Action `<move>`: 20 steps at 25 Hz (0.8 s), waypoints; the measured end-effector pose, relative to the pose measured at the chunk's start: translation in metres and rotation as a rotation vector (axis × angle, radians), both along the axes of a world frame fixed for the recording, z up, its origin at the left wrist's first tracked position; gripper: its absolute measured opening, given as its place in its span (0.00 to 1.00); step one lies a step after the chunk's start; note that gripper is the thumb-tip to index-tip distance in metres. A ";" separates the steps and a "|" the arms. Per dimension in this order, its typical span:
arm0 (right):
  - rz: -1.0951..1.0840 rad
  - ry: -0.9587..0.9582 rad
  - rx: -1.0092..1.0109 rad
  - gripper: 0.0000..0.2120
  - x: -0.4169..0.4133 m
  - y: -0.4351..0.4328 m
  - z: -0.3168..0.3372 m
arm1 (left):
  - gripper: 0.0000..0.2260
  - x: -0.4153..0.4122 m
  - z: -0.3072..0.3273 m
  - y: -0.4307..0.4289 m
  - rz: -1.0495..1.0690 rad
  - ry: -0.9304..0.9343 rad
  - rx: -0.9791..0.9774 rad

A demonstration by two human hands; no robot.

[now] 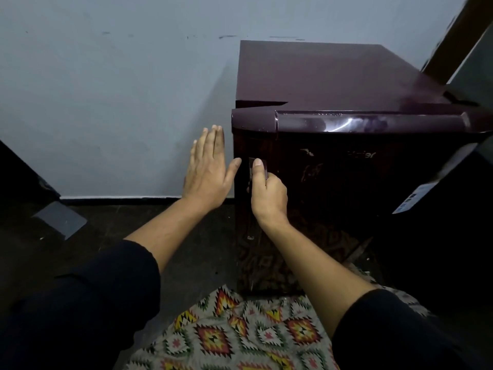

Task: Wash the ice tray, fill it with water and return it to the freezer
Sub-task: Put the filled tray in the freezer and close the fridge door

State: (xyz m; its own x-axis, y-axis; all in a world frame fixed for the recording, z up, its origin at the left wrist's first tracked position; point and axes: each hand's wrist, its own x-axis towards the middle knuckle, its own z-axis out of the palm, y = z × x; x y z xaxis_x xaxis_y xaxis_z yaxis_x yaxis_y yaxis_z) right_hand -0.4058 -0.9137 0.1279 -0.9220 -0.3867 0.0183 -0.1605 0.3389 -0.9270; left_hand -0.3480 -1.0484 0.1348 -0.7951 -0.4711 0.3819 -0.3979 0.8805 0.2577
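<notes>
A small dark maroon fridge [333, 84] stands on the floor against the pale wall, its door [320, 182] shut. My right hand [268, 194] grips the recessed door handle [262, 166] near the door's left edge, thumb up on the handle. My left hand [208, 169] is held flat with straight fingers just left of the fridge, its thumb touching the door's left edge. The ice tray is not in sight.
A pale blue wall [106, 89] runs behind, with a dark skirting and dark floor [120, 222] below. A patterned cloth [240, 329] lies on the floor in front of the fridge. A wooden frame [458, 36] leans at the upper right.
</notes>
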 end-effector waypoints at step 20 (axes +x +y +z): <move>-0.080 1.059 0.476 0.19 -0.113 -0.021 0.115 | 0.29 -0.084 0.092 -0.022 -0.193 0.158 0.074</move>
